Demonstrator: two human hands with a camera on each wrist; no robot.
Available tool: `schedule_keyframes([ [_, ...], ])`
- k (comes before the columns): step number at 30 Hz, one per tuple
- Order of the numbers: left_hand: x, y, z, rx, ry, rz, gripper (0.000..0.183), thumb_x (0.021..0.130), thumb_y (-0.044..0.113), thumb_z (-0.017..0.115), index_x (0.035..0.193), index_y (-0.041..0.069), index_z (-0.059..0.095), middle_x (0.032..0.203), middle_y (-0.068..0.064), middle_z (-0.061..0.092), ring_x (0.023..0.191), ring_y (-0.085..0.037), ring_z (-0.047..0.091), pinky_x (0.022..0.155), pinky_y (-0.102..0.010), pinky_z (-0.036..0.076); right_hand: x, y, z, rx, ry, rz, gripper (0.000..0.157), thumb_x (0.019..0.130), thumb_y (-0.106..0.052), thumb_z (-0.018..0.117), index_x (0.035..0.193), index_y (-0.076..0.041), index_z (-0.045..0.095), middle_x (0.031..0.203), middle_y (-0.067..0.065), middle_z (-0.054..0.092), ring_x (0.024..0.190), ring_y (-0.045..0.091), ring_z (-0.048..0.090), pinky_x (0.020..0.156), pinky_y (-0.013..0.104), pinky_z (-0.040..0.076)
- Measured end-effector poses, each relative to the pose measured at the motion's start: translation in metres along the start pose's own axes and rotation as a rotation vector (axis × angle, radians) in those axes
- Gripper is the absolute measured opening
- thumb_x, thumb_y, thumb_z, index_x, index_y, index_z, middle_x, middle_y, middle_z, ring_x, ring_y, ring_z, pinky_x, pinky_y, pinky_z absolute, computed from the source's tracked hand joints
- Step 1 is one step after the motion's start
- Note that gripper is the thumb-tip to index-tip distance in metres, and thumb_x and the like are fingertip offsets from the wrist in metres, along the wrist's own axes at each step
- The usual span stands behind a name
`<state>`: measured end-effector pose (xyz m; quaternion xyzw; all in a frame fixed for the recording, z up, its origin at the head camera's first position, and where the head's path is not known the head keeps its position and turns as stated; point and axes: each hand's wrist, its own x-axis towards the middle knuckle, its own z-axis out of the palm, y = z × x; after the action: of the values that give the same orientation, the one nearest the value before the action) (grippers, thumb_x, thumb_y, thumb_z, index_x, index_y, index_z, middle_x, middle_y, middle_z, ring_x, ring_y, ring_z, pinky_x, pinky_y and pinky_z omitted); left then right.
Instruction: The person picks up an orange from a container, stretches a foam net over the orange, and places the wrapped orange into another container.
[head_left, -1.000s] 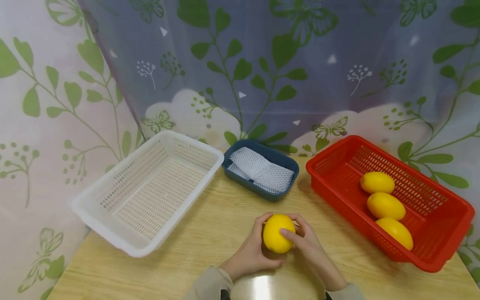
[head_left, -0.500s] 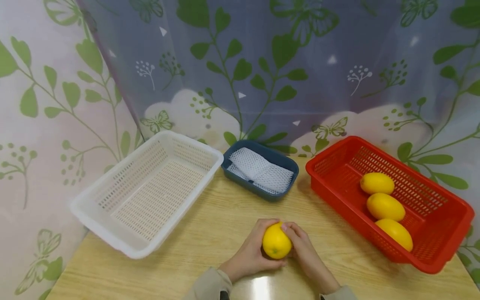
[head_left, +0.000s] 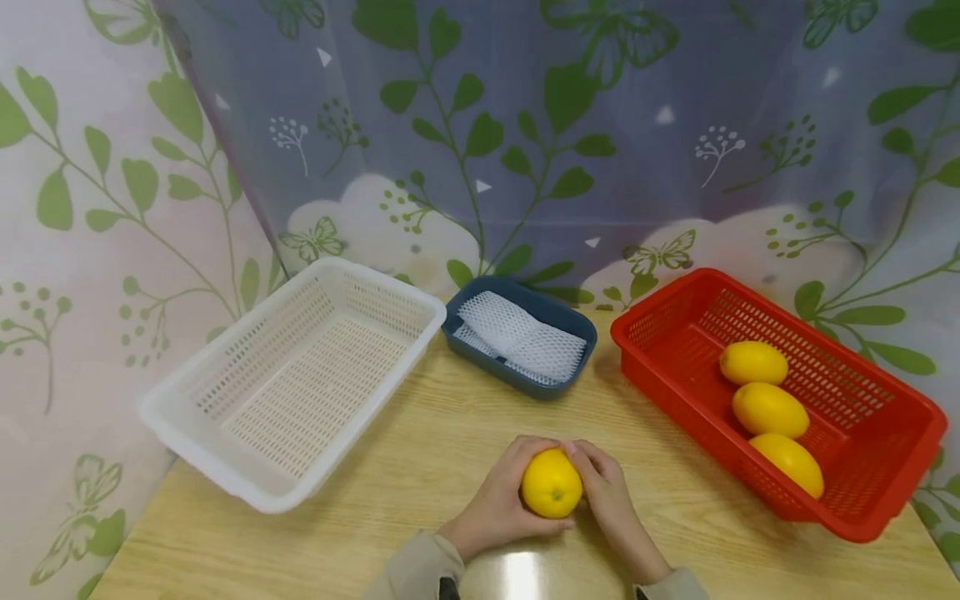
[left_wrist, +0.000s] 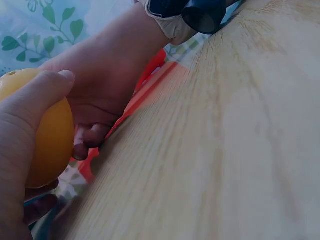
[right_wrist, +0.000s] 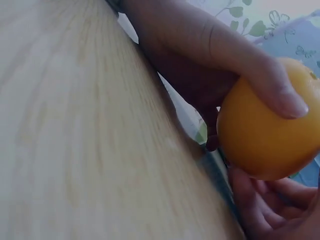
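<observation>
Between my two hands is a yellow lemon [head_left: 552, 485], one end turned up towards the head camera. My left hand [head_left: 497, 498] grips it from the left, fingers over the far side and thumb along the near side. My right hand [head_left: 613, 504] holds it from the right, its thumb by the upper edge; its other fingers are mostly hidden behind the fruit in the head view. Seen from the right wrist, the left thumb [right_wrist: 280, 92] lies across the lemon [right_wrist: 262, 130], just above the tabletop. Several fingers of the right hand [right_wrist: 280, 210] curl beneath it there.
On the right a red basket [head_left: 678, 400] holds three lemons [head_left: 771, 410]. A white basket [head_left: 375, 425] stands on the left. Between them, at the back, a dark blue tray [head_left: 491, 371] contains white foam netting [head_left: 525, 337]. A patterned curtain [head_left: 480, 167] hangs behind the wooden table [head_left: 420, 475].
The lemon has turned so its end faces up, and has come slightly lower and nearer. My right thumb has shifted from the fruit's front to its upper right edge.
</observation>
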<state>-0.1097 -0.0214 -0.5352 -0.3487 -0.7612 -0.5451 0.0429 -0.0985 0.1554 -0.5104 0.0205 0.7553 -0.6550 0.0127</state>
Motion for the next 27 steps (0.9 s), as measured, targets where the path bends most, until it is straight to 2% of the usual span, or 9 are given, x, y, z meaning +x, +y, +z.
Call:
schedule_keyframes([
  [3,-0.001,0.000,0.000,-0.031,0.029,-0.081,0.083,0.071,0.034,0.090,0.139,0.023,0.044,0.132,0.008,0.051,0.117,-0.011,0.053,0.100,-0.034,0.046,0.000,0.003,-0.001,0.018,0.024,-0.101,0.022,0.102,-0.017,0.054,0.103,0.000,0.069,0.093,0.001,0.067,0.083,0.011,0.060,0.069,0.024,0.051],
  [6,-0.002,0.000,0.000,-0.069,0.089,-0.162,0.075,0.073,0.035,0.088,0.134,0.021,0.048,0.125,0.006,0.057,0.108,-0.011,0.058,0.095,-0.034,0.049,-0.001,0.004,-0.003,0.069,-0.024,-0.215,0.017,0.100,-0.008,0.056,0.107,0.004,0.066,0.099,0.006,0.067,0.089,0.014,0.063,0.075,0.024,0.053],
  [9,-0.001,0.001,-0.001,-0.095,0.127,-0.187,0.069,0.072,0.033,0.088,0.129,0.021,0.051,0.118,0.005,0.062,0.101,-0.011,0.061,0.089,-0.033,0.051,0.000,0.008,-0.006,0.115,-0.123,-0.331,0.021,0.098,0.001,0.054,0.115,0.007,0.062,0.109,0.011,0.067,0.101,0.015,0.063,0.088,0.024,0.051],
  [12,-0.001,0.001,-0.001,-0.096,0.125,-0.167,0.067,0.071,0.030,0.089,0.126,0.021,0.052,0.115,0.004,0.062,0.099,-0.012,0.061,0.086,-0.032,0.052,0.002,0.011,-0.007,0.169,-0.233,-0.416,0.029,0.094,0.007,0.054,0.123,0.010,0.056,0.117,0.018,0.063,0.110,0.017,0.061,0.096,0.026,0.048],
  [15,-0.001,0.002,-0.002,-0.105,0.123,-0.172,0.067,0.070,0.027,0.089,0.126,0.022,0.053,0.115,0.005,0.062,0.099,-0.011,0.061,0.086,-0.032,0.052,0.003,0.014,-0.008,0.215,-0.313,-0.444,0.038,0.091,0.010,0.056,0.128,0.011,0.051,0.122,0.024,0.058,0.115,0.019,0.059,0.100,0.030,0.046],
  [18,0.000,0.002,-0.002,-0.109,0.117,-0.193,0.067,0.070,0.026,0.089,0.127,0.023,0.053,0.117,0.005,0.061,0.099,-0.011,0.061,0.086,-0.031,0.051,0.003,0.015,-0.008,0.237,-0.345,-0.439,0.043,0.089,0.011,0.059,0.131,0.010,0.049,0.125,0.027,0.054,0.118,0.021,0.057,0.101,0.032,0.046],
  [23,0.001,0.003,-0.003,-0.071,0.110,-0.208,0.067,0.070,0.026,0.088,0.127,0.023,0.054,0.119,0.006,0.058,0.102,-0.011,0.058,0.088,-0.032,0.050,0.003,0.015,-0.007,0.218,-0.326,-0.428,0.042,0.089,0.010,0.061,0.130,0.009,0.051,0.125,0.028,0.053,0.117,0.022,0.057,0.100,0.032,0.047],
  [27,0.001,0.002,-0.002,-0.065,0.108,-0.202,0.073,0.071,0.026,0.088,0.132,0.018,0.049,0.122,0.003,0.057,0.104,-0.012,0.058,0.091,-0.032,0.050,0.002,0.013,-0.007,0.161,-0.282,-0.431,0.040,0.089,0.010,0.062,0.128,0.007,0.054,0.123,0.024,0.056,0.112,0.021,0.059,0.096,0.031,0.049],
])
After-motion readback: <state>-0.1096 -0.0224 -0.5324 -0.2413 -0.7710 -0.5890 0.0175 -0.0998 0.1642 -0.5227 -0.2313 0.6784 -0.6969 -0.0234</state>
